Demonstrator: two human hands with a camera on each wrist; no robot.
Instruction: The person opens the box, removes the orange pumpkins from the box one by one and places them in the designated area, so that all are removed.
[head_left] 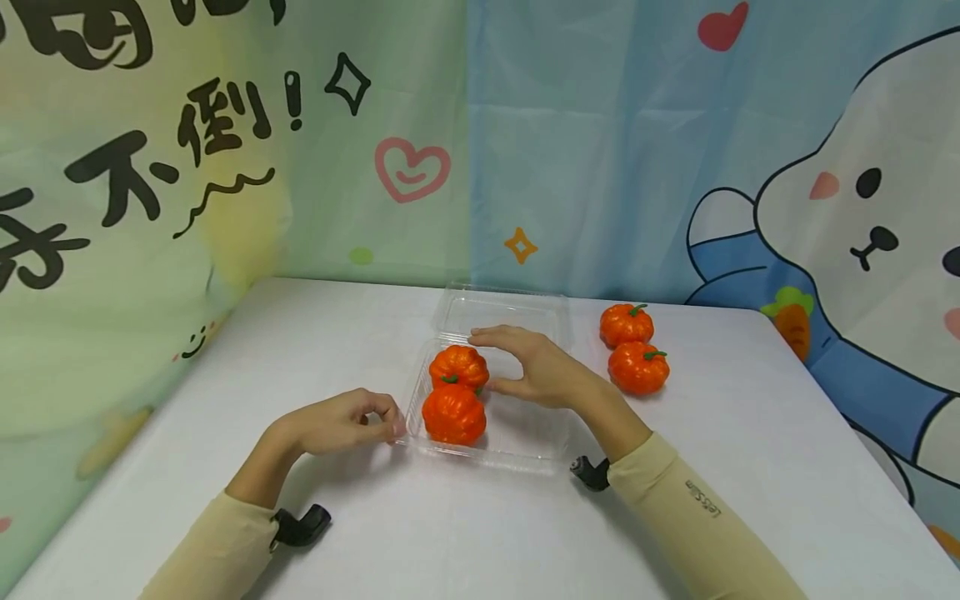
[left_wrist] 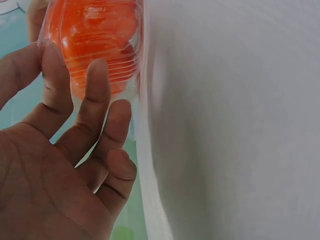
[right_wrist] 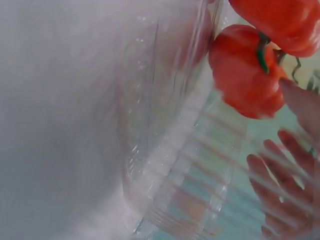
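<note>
Nearby, 2 spare pumpkins flank the open right hand; left hand fingers pinch the tray.

left wrist view: pumpkin cut off at the top, blurry through the clear box | right wrist view: right hand fingers smeared behind plastic, maybe touching it | top pumpkin cut off
</note>
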